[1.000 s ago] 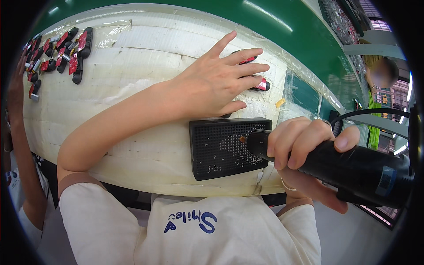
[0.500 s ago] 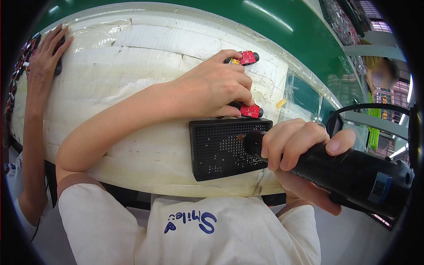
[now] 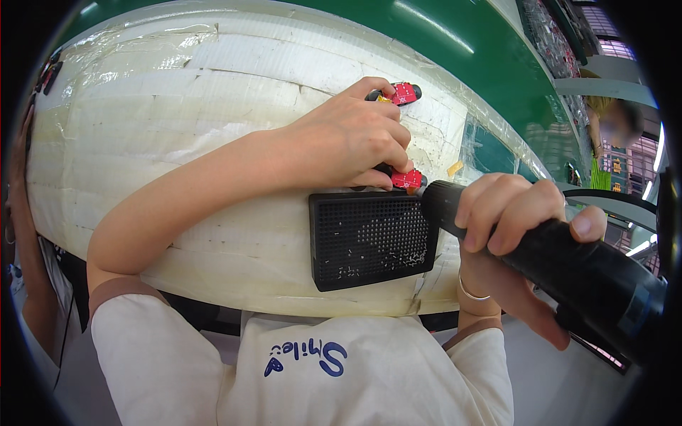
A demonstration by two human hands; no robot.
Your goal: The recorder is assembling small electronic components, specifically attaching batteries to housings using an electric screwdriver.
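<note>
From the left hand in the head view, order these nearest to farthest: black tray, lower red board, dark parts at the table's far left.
From the left hand:
1. Lower red board: at its fingers.
2. Black tray: just below, toward the person.
3. Dark parts: far left edge.

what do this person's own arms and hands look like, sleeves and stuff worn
The left hand and right hand show no gloves. The cream-white sleeves end in brown cuffs, leaving the forearms uncovered. A thin, shiny bracelet circles the right wrist; no bracelet or watch shows on the left.
</note>
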